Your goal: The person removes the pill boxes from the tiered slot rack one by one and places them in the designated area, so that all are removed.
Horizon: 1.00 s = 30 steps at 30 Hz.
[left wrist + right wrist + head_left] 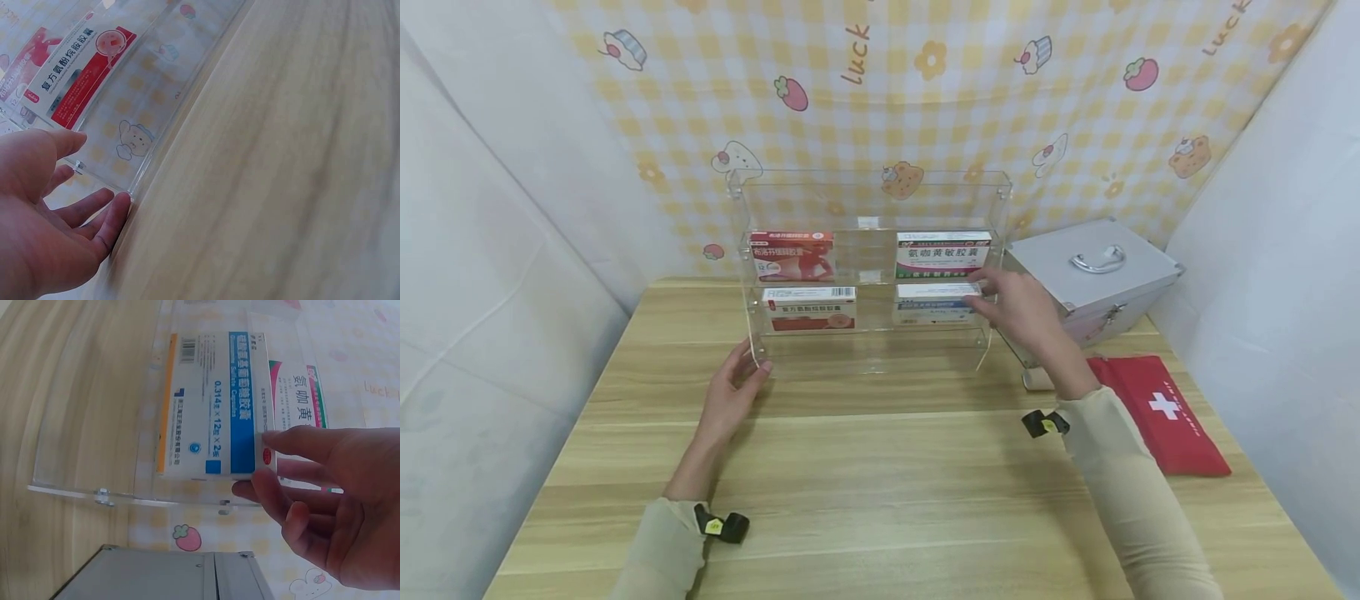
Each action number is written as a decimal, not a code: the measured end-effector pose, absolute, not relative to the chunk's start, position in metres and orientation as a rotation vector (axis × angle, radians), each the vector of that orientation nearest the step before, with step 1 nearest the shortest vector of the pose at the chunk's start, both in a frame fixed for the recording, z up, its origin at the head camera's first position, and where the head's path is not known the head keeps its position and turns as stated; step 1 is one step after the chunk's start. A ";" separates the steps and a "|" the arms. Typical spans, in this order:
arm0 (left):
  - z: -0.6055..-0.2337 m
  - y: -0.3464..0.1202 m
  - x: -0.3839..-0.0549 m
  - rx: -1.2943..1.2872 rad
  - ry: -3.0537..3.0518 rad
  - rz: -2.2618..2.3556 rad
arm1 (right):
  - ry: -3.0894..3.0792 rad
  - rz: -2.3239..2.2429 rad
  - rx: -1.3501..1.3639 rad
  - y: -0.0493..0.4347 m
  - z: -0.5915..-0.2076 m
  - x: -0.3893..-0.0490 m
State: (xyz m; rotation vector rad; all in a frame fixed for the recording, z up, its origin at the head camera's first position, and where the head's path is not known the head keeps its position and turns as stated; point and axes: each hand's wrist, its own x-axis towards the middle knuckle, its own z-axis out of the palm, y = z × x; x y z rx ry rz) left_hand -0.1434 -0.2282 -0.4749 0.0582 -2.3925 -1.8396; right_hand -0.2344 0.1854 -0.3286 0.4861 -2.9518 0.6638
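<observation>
A clear acrylic display rack stands on the table with four medicine boxes, two on each of two tiers. My left hand is at its lower left corner, fingertips touching the side panel and thumb spread in front. My right hand pinches the right end of a white and blue capsule box on the lower tier, thumb on its edge and fingers curled at its end. Above it sits a white, green and pink box. On the left are a red box and a white and red box.
A silver metal case with a handle stands right of the rack. In front of it lie a red first aid pouch and a small pale cylinder, partly behind my right forearm. A yellow checked cloth hangs behind the table.
</observation>
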 end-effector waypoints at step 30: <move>-0.440 -0.217 -0.129 0.090 -2.439 -1.846 | -2.880 0.829 0.521 0.195 -0.339 -0.240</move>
